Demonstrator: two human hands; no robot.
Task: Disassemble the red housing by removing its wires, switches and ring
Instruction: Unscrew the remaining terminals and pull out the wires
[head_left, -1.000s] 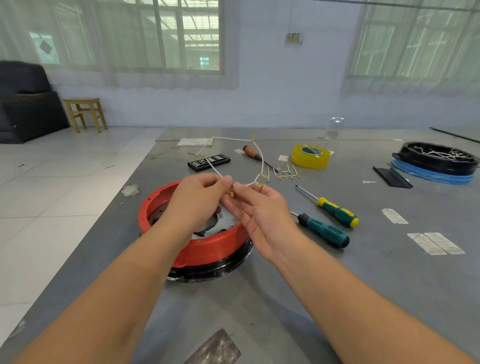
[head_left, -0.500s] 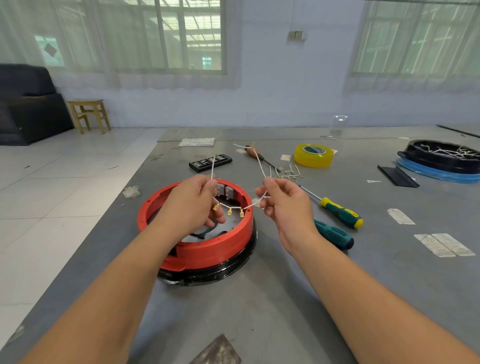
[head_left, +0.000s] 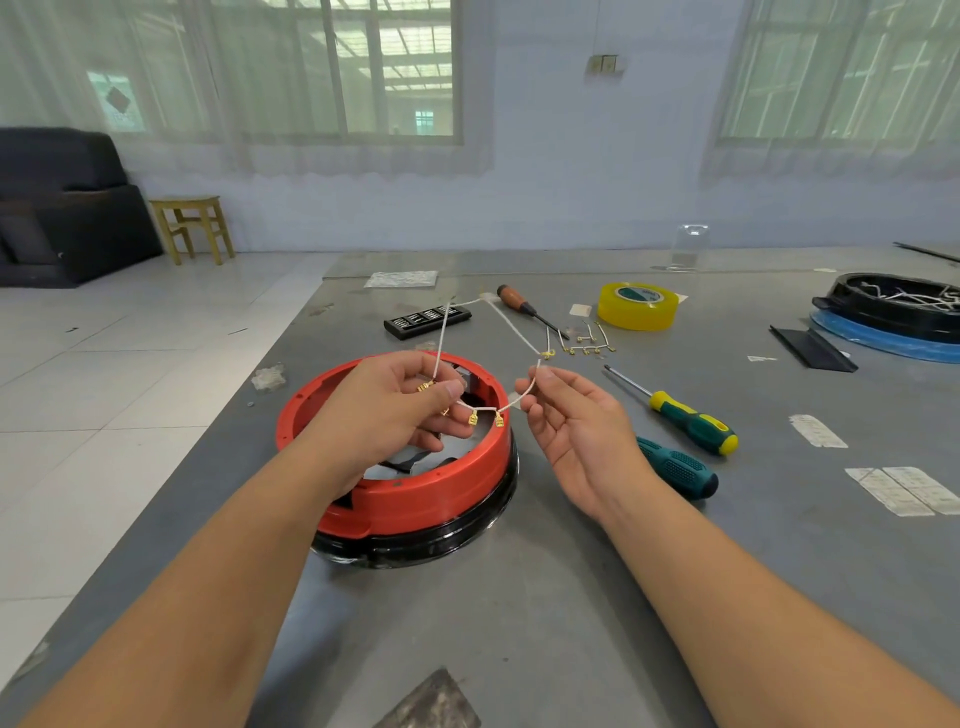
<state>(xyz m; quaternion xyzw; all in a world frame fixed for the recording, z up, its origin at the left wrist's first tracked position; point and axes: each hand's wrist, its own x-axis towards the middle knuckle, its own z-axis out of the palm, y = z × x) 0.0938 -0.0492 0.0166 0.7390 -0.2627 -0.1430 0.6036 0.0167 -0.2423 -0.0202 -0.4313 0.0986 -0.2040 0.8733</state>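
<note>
My left hand (head_left: 395, 410) pinches one end of the wire (head_left: 480, 410) between thumb and curled fingers, just above the housing (head_left: 415, 499). My right hand (head_left: 566, 421) pinches the wire further along at thumb and forefinger, its other fingers loosely spread. The wire hangs slack between my hands, small brass terminals (head_left: 485, 417) dangling from it, and its far length trails back over the counter (head_left: 519, 623) toward the screwdriver (head_left: 524, 309). It looks thin, limp and very light, so it should go wherever I lead it. The terminals seem the weak spots, so I judge it best to grip the cord beside them rather than tug on them. The housing sits on its black ring (head_left: 415, 545) on the counter, with grey switches (head_left: 465, 379) still at the inner far wall.
</note>
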